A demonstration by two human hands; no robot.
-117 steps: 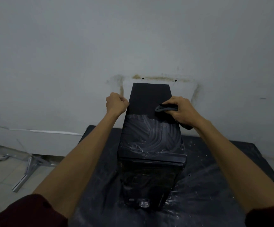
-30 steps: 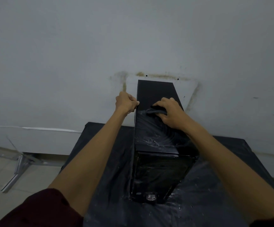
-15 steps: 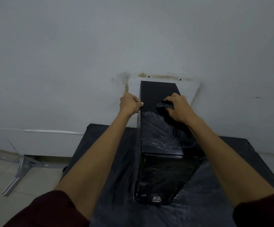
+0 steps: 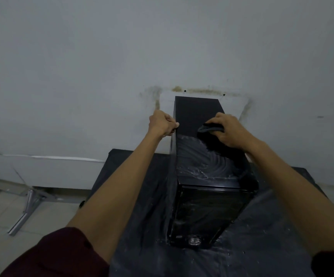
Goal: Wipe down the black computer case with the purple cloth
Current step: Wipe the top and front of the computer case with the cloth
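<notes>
The black computer case stands upright on a table covered with black plastic sheet. Its top panel carries wet swirl marks on the near half, while the far half looks dry and matte. My right hand grips the dark bunched cloth and presses it onto the top near the right edge, about midway along. My left hand grips the case's upper left edge with curled fingers. The glossy front face points toward me.
A stained grey wall rises directly behind the case. A metal stand leg lies on the tiled floor at the left. Wet droplets dot the black plastic sheet around the case's base.
Over the last second my right hand slid the cloth from the top's centre-left toward the right and farther back. My left hand kept its hold on the left edge. The camera view shifted slightly.
</notes>
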